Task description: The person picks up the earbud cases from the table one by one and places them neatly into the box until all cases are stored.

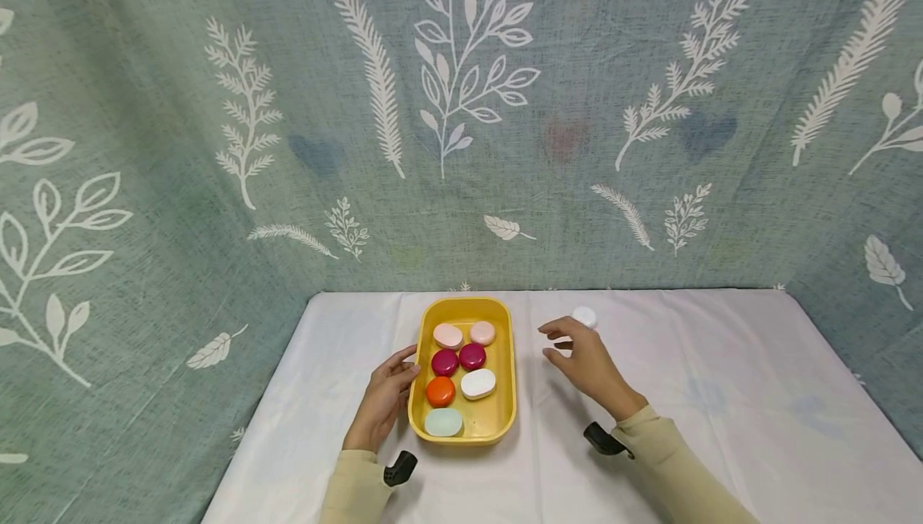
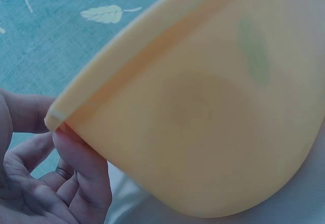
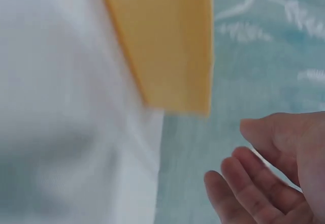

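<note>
A yellow rectangular tray (image 1: 493,420) with rounded corners stands on the white-covered table. At its left wall, my left hand (image 1: 384,404) pinches the rim; the left wrist view shows the thumb and a finger on either side of the tray's rim (image 2: 96,89). Inside lie smooth rounded pieces: two pale pink pieces (image 1: 448,336), two magenta pieces (image 1: 445,362), an orange piece (image 1: 441,392), a white oblong piece (image 1: 478,384) and a pale green piece (image 1: 443,422). My right hand (image 1: 587,360) hovers right of the tray, fingers loosely bent, holding nothing.
A white round piece (image 1: 585,316) lies on the table just behind my right hand, partly hidden by it. The white cloth (image 1: 707,396) covers the tabletop. Green leaf-patterned fabric (image 1: 562,211) hangs behind the table and along both sides.
</note>
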Tool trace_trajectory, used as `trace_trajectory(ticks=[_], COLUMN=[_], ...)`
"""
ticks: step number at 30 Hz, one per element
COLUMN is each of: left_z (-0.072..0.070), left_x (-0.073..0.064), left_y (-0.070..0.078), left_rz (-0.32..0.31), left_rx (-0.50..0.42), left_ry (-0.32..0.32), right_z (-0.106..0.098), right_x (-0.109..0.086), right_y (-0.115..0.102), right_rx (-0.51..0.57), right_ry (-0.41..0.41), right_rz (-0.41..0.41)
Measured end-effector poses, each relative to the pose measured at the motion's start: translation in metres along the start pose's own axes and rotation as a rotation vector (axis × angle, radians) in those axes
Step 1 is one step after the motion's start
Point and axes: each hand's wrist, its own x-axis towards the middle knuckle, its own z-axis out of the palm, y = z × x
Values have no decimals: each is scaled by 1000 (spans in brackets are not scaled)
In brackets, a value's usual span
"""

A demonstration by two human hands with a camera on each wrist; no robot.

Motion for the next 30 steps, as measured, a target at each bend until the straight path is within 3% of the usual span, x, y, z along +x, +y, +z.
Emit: trace_trajectory(ticks=[7, 13, 30], left_z=[0, -1, 2], left_x=[0, 0, -2], left_y=[-1, -1, 3], left_rz=[-9, -24, -19], left_rx=[8, 15, 1], left_ry=[10, 25, 12], right_z=[-23, -35, -37], right_x=[-2, -2, 9], right_y=[37, 56, 88], right_rx=[-53, -62, -90], right_ry=[90, 101, 89], right_rz=[60, 112, 150])
